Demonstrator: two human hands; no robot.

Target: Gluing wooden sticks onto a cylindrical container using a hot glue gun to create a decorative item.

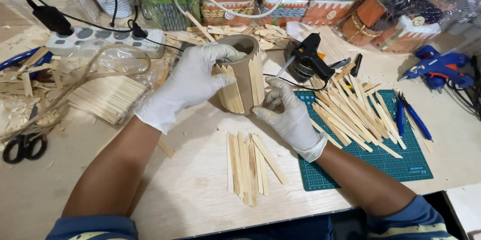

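Gloves on left hand [188,82] and right hand [290,114] hide much of cardboard tube [245,72].

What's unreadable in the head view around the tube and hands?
- Cardboard tube: its left side is hidden by the left hand.
- Tube's base: hidden by the right hand and the sticks glued on.
- Black glue gun: its nozzle tip is too small to tell.
- Blue glue gun: its cord is cut off by the right edge.
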